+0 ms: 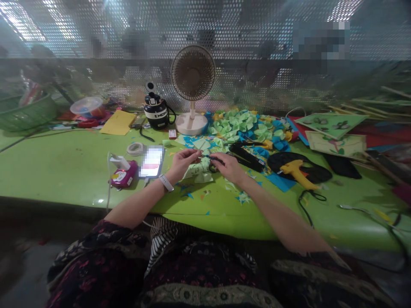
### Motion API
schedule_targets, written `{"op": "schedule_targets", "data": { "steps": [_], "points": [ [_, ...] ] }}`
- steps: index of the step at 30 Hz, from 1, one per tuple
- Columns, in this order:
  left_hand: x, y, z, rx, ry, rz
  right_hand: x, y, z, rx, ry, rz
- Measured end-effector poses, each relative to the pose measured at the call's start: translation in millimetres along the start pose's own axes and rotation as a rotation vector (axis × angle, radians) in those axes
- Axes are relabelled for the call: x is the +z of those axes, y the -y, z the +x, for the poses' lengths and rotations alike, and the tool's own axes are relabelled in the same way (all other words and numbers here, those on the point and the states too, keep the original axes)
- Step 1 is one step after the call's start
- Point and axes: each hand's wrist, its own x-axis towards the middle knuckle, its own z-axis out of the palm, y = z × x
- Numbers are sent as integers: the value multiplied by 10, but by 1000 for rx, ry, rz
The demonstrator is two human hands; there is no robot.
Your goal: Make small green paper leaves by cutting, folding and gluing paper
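Observation:
My left hand [183,161], with a white watch at the wrist, pinches a piece of pale green paper [198,169] over the green table [64,167]. My right hand [228,166] is closed on black-handled scissors [214,160] whose tip meets the paper between both hands. Small paper scraps [240,196] lie in front of them. A heap of folded green and blue paper shapes [239,126] lies just behind the hands.
A phone [151,161], a pink device [123,176] and a tape roll [135,148] lie left of my hands. A small fan [192,85] and black mug [156,112] stand behind. A yellow glue gun [297,171] lies right, with cables and picture cards [330,124].

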Motion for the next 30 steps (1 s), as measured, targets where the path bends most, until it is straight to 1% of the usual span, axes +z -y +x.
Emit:
{"op": "schedule_targets", "data": {
  "steps": [4, 8, 16, 30],
  "points": [
    [-1, -19, -1, -25, -14, -13, -8, 28, 10, -26, -9, -18],
    [-5, -50, -1, -48, -44, 1, 0, 0, 6, -70, -43, -41],
    [7, -52, -4, 8, -62, 43, -3, -38, 3, -76, -17, -114],
    [-3, -45, -15, 48, -40, 56, 10, -67, 1, -67, -12, -80]
  ]
}}
